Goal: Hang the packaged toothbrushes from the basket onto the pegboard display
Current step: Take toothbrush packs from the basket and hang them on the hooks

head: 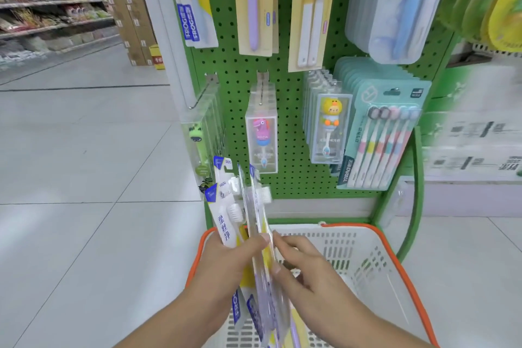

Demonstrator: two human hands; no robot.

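Several packaged toothbrushes (248,223) are held upright as a fanned bunch above the near-left rim of the white basket (364,251), below the green pegboard (291,133). The bunch is gripped by the left hand (226,260), thumb curled across it; one pack's edge is pinched by the right hand (305,263).

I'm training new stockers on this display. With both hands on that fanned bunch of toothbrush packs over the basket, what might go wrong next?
1. The left hand grips several toothbrush packs fanned loosely; as the right hand pinches one out, others may slip into the basket or onto the floor.
2. The matching packs hang high on the pegboard; reaching up with a full bunch could knock the boxed children's brushes on the pegs below.
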